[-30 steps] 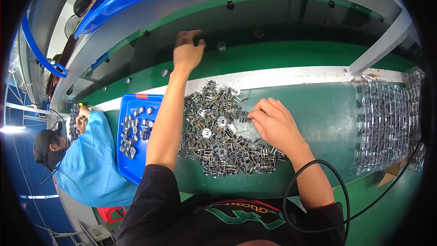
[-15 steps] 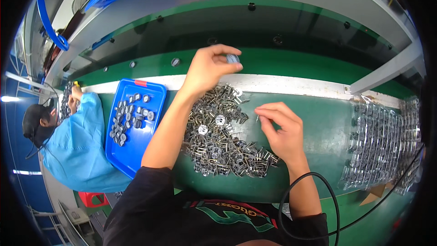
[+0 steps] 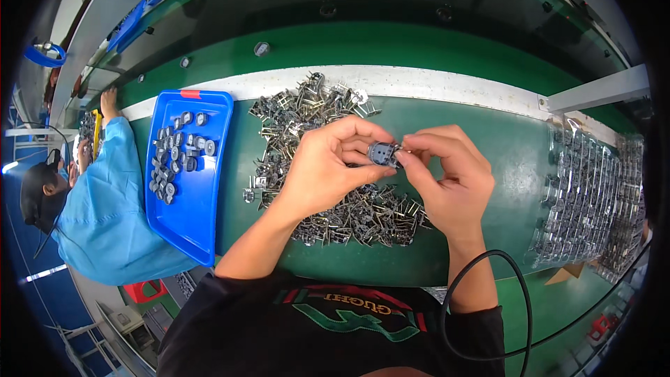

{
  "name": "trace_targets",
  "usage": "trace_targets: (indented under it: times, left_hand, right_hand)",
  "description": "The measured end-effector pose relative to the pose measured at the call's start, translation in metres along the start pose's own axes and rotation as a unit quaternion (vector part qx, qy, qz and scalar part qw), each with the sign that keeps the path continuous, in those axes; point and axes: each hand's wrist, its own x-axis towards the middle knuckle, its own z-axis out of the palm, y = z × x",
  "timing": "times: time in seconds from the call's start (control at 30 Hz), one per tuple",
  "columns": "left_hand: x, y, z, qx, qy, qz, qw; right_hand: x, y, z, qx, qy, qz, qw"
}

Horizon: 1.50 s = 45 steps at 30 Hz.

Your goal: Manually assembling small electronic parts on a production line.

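1. Head view, what's moved: both hands have come together compared with half a second ago, when the left hand [image 3: 324, 166] was up by the white strip [image 3: 419, 82] and the right hand [image 3: 457, 174] sat off on its own. Now they meet at the grey round part [image 3: 381, 154], over the right side of the metal-pinned pile [image 3: 363, 220].
2. Left hand: half curled, thumb and index finger clamped on the round part, which is held up in front of the chest.
3. Right hand: thumb and index fingertips bunched right at the part's right edge, other fingers loosely bent. Can't tell if they're gripping it or something tiny.
4. Blue tray [image 3: 183, 220] of similar round parts sits left of the pile.
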Motion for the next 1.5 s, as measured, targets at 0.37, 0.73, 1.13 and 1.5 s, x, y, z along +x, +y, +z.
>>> trace_targets:
  times: [0.37, 0.73, 1.13, 1.5]
  left_hand:
    - [-0.002, 0.001, 0.007, -0.036, 0.008, -0.009, 0.999]
    - [-0.003, 0.003, 0.002, -0.104, 0.017, 0.006, 0.994]
    - [0.107, 0.032, -0.144, 0.375, 0.314, 0.095, 0.867]
    - [0.160, 0.001, -0.190, 0.512, 0.318, 0.119, 0.789]
  right_hand:
    - [-0.002, 0.001, 0.007, -0.104, -0.018, -0.064, 0.992]
    - [-0.009, 0.011, 0.014, -0.139, -0.004, -0.100, 0.985]
    - [0.013, 0.039, 0.009, -0.290, -0.149, -0.107, 0.939]
    - [0.007, 0.051, 0.022, -0.311, -0.162, -0.104, 0.931]
